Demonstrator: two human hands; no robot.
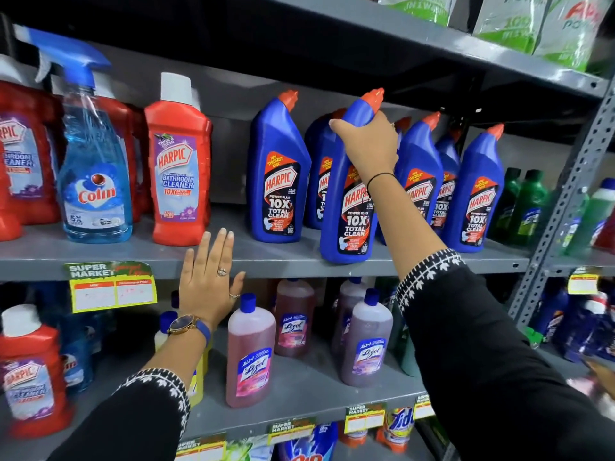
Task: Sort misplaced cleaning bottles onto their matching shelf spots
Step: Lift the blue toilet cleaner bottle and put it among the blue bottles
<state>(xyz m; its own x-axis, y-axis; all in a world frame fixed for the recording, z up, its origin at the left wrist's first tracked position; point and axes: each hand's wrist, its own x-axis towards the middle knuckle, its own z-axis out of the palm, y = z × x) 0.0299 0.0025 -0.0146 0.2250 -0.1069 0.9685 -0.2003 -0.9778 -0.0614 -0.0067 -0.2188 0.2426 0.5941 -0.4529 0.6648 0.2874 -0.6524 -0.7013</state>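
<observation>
My right hand point(369, 143) grips the neck of a blue Harpic toilet-cleaner bottle point(347, 207) with an orange cap. The bottle stands tilted at the front edge of the grey middle shelf point(133, 257), among several matching blue Harpic bottles point(279, 174). My left hand point(208, 281) is flat and empty, fingers spread, in front of the shelf edge below a red Harpic bathroom cleaner bottle point(179, 164). A blue Colin spray bottle point(91, 161) stands between red Harpic bottles point(23, 161) at the left.
The lower shelf holds pink Lizol bottles point(249, 354), a yellow bottle partly hidden by my left arm, and a red Harpic bottle point(31, 374). Green bottles point(529, 204) stand at the right. Green-and-white packs point(545, 24) fill the top shelf. A perforated metal upright point(565, 194) rises on the right.
</observation>
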